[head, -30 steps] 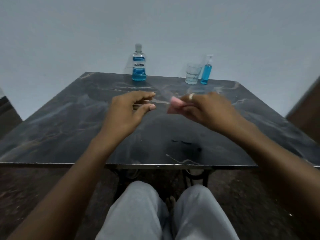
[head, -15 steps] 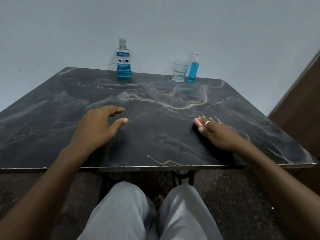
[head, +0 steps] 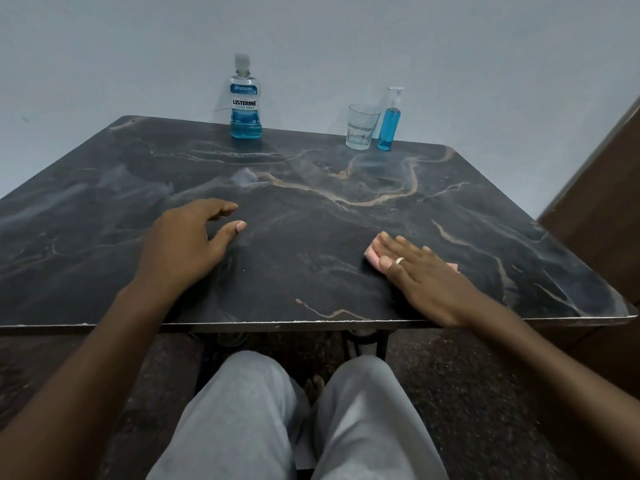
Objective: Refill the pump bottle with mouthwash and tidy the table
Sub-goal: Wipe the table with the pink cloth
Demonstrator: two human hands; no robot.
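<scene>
It looks like a plain home room: a dark marbled table (head: pixel 311 258) against a bare pale wall (head: pixel 138 46), a mouthwash bottle (head: pixel 245 102) at twelve o'clock, and a glass (head: pixel 362 126) and pump bottle (head: pixel 389 128) at one.

Pale grey-blue wall (head: pixel 138 46) behind; dark marble-veined table (head: pixel 311 271) on black legs (head: pixel 381 344); dark speckled floor (head: pixel 467 393); brown panel (head: pixel 606 185) at right.

A table (head: pixel 311 237) seen from its near edge. At the far edge, against the wall, a mouthwash bottle (head: pixel 245 102) stands left of centre. Well to its right stand a glass (head: pixel 361 127) and, just beside it on the right, a pump bottle (head: pixel 389 126). Near the front, the left hand (head: pixel 187 244) is left of centre. To its right, the right hand (head: pixel 426 275) lies flat on a cloth (head: pixel 371 252).
</scene>
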